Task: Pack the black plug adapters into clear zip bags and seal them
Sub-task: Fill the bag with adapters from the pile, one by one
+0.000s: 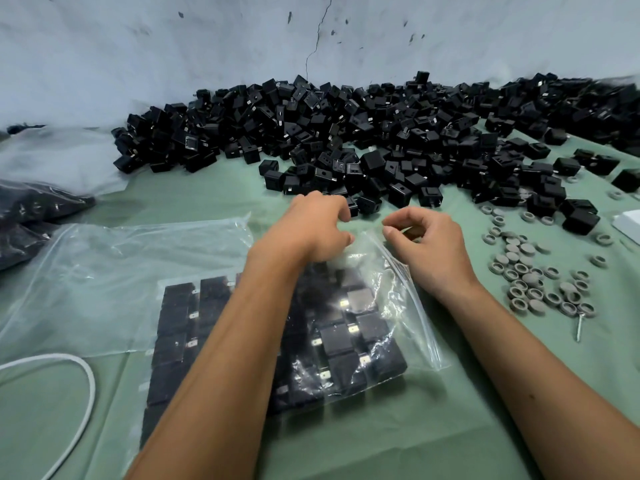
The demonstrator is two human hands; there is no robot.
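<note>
A clear zip bag [391, 306] lies on the green cloth in front of me, filled with rows of black plug adapters [346, 337]. Its zip strip runs down the bag's right side. My left hand [311, 223] hovers over the bag's far end with curled fingers, its thumb against the crumpled plastic there. My right hand [429, 247] is just to the right, thumb and forefinger pinched together at the bag's top corner. My left forearm hides part of the bag. A big heap of loose black adapters [346, 140] lies beyond both hands.
An empty clear zip bag [121, 271] lies at the left. Several grey rings and caps [530, 271] and a screw [580, 327] lie at the right. A white cable [88, 382] loops at the near left; a dark filled bag [27, 216] sits far left.
</note>
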